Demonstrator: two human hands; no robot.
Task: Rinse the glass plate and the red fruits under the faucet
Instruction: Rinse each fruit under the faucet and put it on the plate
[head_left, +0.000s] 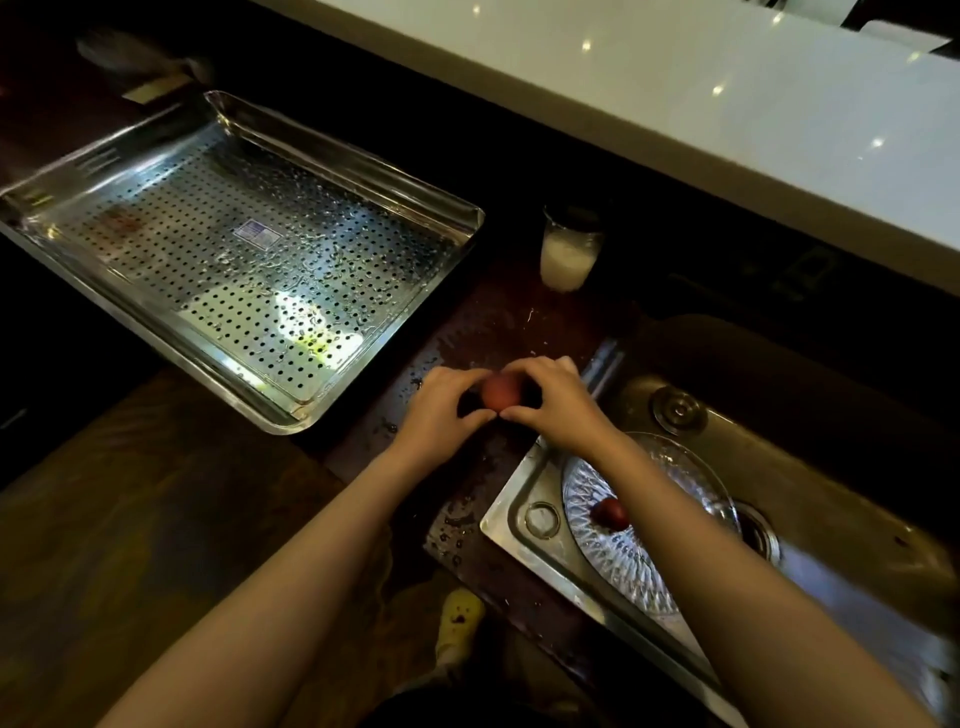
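A perforated steel tray (208, 234) sits at the left, its surface wet. To its right, the dark counter (483, 322) carries scattered water drops. Above this counter strip, the left hand (441, 410) and right hand (558, 410) meet, fingers and thumbs of both curled round one red fruit (501, 391) held between them. Behind the hands stands a drinking glass (569, 249) with white contents. At the right, the sink (831, 493) holds the glass plate (613, 551), partly under the right forearm. A second red fruit (610, 513) rests on the plate.
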